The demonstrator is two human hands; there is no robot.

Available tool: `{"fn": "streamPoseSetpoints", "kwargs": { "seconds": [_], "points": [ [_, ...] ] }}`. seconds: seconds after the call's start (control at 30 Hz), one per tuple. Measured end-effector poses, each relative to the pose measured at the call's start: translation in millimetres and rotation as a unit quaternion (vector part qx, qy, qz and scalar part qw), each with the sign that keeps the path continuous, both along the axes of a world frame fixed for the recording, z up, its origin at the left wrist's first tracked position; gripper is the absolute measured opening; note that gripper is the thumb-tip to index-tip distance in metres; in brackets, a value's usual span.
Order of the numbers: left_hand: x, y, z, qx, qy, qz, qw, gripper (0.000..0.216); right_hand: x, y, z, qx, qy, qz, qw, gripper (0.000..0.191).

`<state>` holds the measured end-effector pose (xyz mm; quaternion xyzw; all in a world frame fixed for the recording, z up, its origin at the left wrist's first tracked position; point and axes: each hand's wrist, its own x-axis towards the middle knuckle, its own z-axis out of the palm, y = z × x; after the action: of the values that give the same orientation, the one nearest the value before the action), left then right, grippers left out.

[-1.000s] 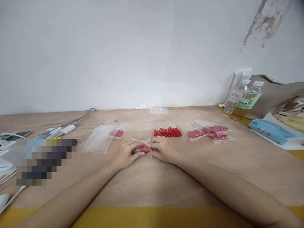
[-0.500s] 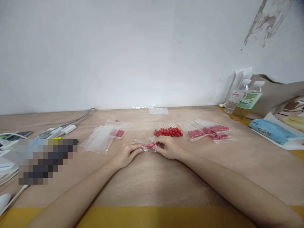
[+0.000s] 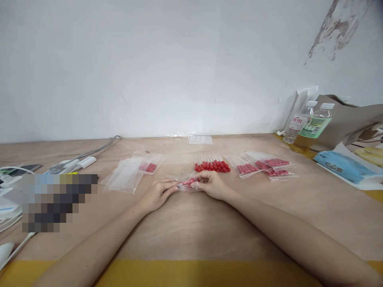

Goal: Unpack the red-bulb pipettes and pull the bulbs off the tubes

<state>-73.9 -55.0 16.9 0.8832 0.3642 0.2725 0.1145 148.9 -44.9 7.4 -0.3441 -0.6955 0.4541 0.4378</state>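
Note:
Between my two hands is a clear plastic bag (image 3: 186,187) with red-tipped sticks (image 3: 188,182) in it. My left hand (image 3: 161,193) is closed on the bag's left end, thumb against fingers. My right hand (image 3: 211,184) pinches the right side of the bag, close to the red tips; its fingers partly cover the bag's edge. Just beyond my right hand lies a row of loose red-tipped white sticks (image 3: 212,164), tips towards me. To the left, flat clear bags (image 3: 124,175) overlap a bag of red-tipped sticks (image 3: 148,166).
More filled bags (image 3: 247,166) lie at the right. Two bottles (image 3: 311,127) stand by a grey-brown bag (image 3: 344,119), behind a blue tissue pack (image 3: 344,165). Chargers and cables (image 3: 73,161) crowd the left side. A small flat packet (image 3: 200,140) rests near the wall.
My right hand's fingers have shifted slightly on the bag, and the red tips in it sit a little differently. My left hand has barely moved.

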Motion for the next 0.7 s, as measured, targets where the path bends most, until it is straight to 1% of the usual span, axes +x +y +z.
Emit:
{"fn": "streamPoseSetpoints", "kwargs": {
  "seconds": [0.13,0.2,0.27,0.37,0.4,0.47,0.53,0.6,0.67,0.7],
  "points": [
    [-11.3,1.6,3.1,0.008,0.008,0.016,1.0,0.027,9.8,5.4,3.9,-0.1,0.025,-0.015,0.995,0.028],
    [-19.6,2.2,6.6,0.01,0.022,0.024,0.999,0.027,19.8,9.9,10.5,-0.132,0.041,-0.037,0.99,0.027],
    [-27.0,2.2,11.0,0.004,0.045,0.02,0.999,0.026,33.3,15.0,22.9,-0.137,0.039,-0.054,0.988,0.027],
    [-32.6,1.0,17.2,-0.009,0.073,0.024,0.997,0.028,56.3,22.9,50.0,-0.118,0.01,-0.07,0.99,0.026],
    [-32.9,0.2,18.7,-0.011,0.079,0.027,0.996,0.033,62.9,25.6,59.0,-0.1,0.013,-0.089,0.991,0.025],
    [-32.2,-1.7,20.5,-0.015,0.087,0.028,0.996,0.042,70.8,31.4,72.7,-0.025,0.029,-0.143,0.989,0.023],
    [-31.1,-3.9,21.0,-0.017,0.089,0.024,0.996,0.048,68.6,37.9,76.8,0.054,0.037,-0.204,0.977,0.022],
    [-30.3,-5.7,20.9,-0.022,0.082,0.02,0.996,0.049,55.5,44.3,70.7,0.125,0.013,-0.247,0.961,0.021],
    [-28.9,-4.7,20.8,-0.039,0.056,0.03,0.997,0.045,34.9,49.3,57.7,0.188,-0.053,-0.25,0.949,0.016],
    [-27.3,-2.3,20.9,-0.053,0.03,0.046,0.997,0.043,23.6,50.9,50.2,0.226,-0.101,-0.242,0.938,0.013]
  ]
}}
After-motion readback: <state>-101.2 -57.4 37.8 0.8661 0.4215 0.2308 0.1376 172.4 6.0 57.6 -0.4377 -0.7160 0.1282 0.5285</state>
